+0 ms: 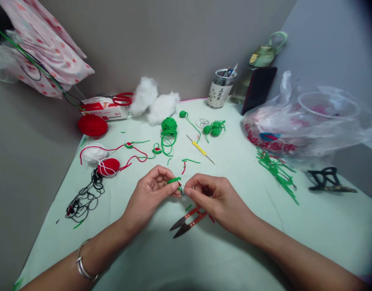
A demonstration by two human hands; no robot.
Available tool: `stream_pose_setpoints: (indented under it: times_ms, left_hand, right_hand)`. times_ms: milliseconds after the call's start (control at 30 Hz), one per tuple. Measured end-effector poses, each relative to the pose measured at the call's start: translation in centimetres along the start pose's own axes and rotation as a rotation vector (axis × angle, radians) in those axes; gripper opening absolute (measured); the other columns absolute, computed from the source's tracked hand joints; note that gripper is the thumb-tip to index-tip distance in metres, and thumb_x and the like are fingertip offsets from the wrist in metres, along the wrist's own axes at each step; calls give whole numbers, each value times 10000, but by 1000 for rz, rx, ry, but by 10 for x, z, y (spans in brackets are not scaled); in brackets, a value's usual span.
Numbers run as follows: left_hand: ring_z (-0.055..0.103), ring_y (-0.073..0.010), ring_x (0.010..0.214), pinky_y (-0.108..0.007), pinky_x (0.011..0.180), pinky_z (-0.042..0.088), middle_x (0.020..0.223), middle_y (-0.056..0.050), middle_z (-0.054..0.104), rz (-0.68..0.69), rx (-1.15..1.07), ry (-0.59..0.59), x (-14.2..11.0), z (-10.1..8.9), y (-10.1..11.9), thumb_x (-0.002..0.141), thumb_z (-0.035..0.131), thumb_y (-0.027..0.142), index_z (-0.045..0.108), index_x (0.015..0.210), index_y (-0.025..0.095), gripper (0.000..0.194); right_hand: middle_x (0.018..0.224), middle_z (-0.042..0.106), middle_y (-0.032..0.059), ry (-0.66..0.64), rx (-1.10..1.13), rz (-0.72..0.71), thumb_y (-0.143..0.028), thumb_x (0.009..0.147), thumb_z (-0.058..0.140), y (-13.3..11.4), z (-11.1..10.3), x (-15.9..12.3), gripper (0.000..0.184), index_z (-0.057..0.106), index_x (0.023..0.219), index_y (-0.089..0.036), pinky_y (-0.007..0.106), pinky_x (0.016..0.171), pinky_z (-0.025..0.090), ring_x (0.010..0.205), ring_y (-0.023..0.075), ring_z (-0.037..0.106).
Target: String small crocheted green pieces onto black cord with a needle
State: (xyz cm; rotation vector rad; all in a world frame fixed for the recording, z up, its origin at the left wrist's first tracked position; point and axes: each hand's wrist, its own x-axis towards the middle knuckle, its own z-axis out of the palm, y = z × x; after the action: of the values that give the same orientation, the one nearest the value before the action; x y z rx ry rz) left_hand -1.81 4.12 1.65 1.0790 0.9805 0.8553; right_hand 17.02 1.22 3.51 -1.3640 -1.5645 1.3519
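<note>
My left hand (154,190) is closed on a small green crocheted piece (174,180), pinched between thumb and fingers. A bit of white shows at the piece's right edge. Close beside it, my right hand (210,196) has thumb and forefinger pressed together; a thin dark strand seems to run between the piece and these fingertips, but what they grip is too small to make out. Orange-handled thread snips (189,221) lie spread on the table just below my right hand. Beyond my hands rests a yellow-handled crochet hook (199,148), with short green and red yarn scraps (190,161) nearer.
Green yarn (169,127), white stuffing (161,107), red yarn (93,125) and tangled black yarn (85,200) lie to the left and back. A pen jar (220,91), phone (258,91), plastic bag (273,121), green yarn cuttings (277,171) and black hair claw (325,180) are rightward.
</note>
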Motion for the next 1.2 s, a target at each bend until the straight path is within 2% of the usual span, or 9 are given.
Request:
stream_pose_setpoints:
  times_ms: [267, 367, 433, 533, 600, 767, 1067, 1200]
  left_hand:
    - [659, -132, 725, -248, 717, 511, 754, 23, 647, 59, 140, 15, -1, 0, 1, 820, 751, 260, 615, 844, 188, 156]
    - [636, -132, 719, -241, 699, 499, 745, 16, 649, 111, 222, 54, -3, 1, -2, 809, 751, 224, 632, 824, 188, 126]
    - [622, -136, 737, -239, 690, 494, 771, 3, 648, 219, 305, 79, -3, 0, -5, 819, 730, 191, 652, 820, 189, 77]
    - [625, -151, 773, -249, 688, 499, 821, -22, 653, 461, 421, 53, -4, -2, -11, 844, 676, 147, 680, 839, 187, 40]
    - [631, -146, 775, -243, 686, 508, 831, -21, 656, 532, 448, 50, -3, -3, -13, 851, 660, 123, 679, 871, 188, 70]
    - [638, -112, 790, -198, 717, 523, 846, 8, 661, 481, 417, 78, -3, -4, -13, 866, 664, 101, 656, 934, 210, 129]
    - [655, -138, 826, -245, 740, 527, 878, -22, 678, 625, 506, 0, -7, -3, -13, 874, 636, 53, 687, 947, 198, 170]
    - [645, -162, 913, -273, 794, 522, 935, -39, 665, 647, 474, 29, -5, -6, -11, 883, 631, 57, 692, 949, 208, 175]
  right_hand:
    - [541, 438, -56, -20, 84, 47, -307, 918, 557, 2, 3, 0, 200, 619, 795, -162, 225, 465, 269, 482, 78, 372]
    - [533, 444, -56, -14, 99, 55, -306, 909, 564, 1, 5, 1, 198, 612, 786, -159, 221, 463, 266, 478, 75, 368]
    - [531, 462, -53, -23, 149, 86, -305, 899, 570, 0, 5, 2, 193, 601, 779, -158, 218, 458, 273, 470, 74, 377]
    - [531, 481, -51, -41, 224, 114, -317, 892, 578, -1, 4, 3, 202, 590, 772, -155, 213, 455, 289, 464, 72, 390]
    - [538, 484, -49, -47, 243, 109, -329, 889, 589, -2, 3, 4, 211, 597, 778, -150, 210, 463, 300, 479, 74, 401]
    - [554, 488, -44, -52, 256, 100, -339, 890, 606, -1, 1, 3, 219, 612, 795, -142, 201, 477, 309, 508, 74, 417]
    - [550, 500, -55, -74, 339, 139, -424, 892, 630, 0, 4, 3, 288, 589, 816, -149, 181, 429, 332, 448, 58, 404]
    - [646, 551, -40, -145, 348, 110, -384, 893, 654, 0, 1, 3, 246, 597, 856, -148, 169, 496, 380, 528, 54, 477]
